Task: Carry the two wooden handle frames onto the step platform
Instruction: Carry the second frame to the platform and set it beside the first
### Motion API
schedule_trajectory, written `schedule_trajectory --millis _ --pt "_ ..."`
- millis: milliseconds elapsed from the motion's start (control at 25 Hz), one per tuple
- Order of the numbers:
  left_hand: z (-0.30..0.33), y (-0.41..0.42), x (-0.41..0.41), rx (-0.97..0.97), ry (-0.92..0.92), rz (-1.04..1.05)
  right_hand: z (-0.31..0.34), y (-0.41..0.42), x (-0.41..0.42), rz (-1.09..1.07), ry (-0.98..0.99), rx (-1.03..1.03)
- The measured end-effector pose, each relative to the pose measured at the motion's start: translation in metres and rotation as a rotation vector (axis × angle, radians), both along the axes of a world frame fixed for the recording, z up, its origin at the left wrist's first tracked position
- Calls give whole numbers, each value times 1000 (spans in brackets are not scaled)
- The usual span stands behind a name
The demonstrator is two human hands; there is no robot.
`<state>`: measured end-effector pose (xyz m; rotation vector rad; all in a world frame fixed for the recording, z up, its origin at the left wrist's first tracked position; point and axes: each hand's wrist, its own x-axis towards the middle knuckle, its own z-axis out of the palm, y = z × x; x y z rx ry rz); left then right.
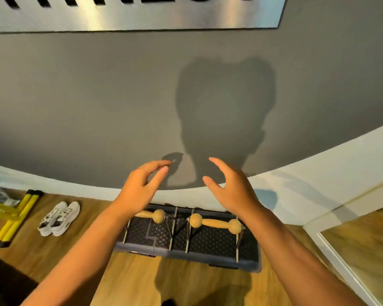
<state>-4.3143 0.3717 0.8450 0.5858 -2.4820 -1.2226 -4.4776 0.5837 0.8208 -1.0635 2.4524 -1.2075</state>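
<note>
Two handle frames with wooden grips and thin metal legs stand side by side on the black step platform [210, 241] against the wall. The left handle frame [158, 216] is partly hidden behind my left forearm; the right handle frame [216, 223] shows its whole wooden bar. My left hand [142, 186] and my right hand [230, 188] hover above and behind the frames, apart from them, fingers spread and curled, holding nothing.
A grey wall with a white baseboard [318, 184] runs behind the platform. White sneakers [59, 218] and yellow bars [13, 217] lie on the wooden floor at the left. A mirror or door frame [349, 261] stands at the right.
</note>
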Motion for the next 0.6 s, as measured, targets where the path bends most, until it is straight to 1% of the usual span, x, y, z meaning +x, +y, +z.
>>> schedule_trajectory --millis 120,200,280,400,480,600 --pt "68 -8 12 -51 129 -34 74 -9 -1 73 68 -127" --pt "103 -14 19 -142 169 -82 104 -15 2 131 119 -146" --pt "124 -26 23 -210 182 -122 118 -25 5 162 147 -143" --pt "125 -54 23 -198 170 -153 116 -50 10 171 146 -113" --pt "111 -76 23 -179 175 -187 104 -68 12 155 152 -54" --pt "77 -114 20 -248 150 -272 75 -93 14 137 135 48"
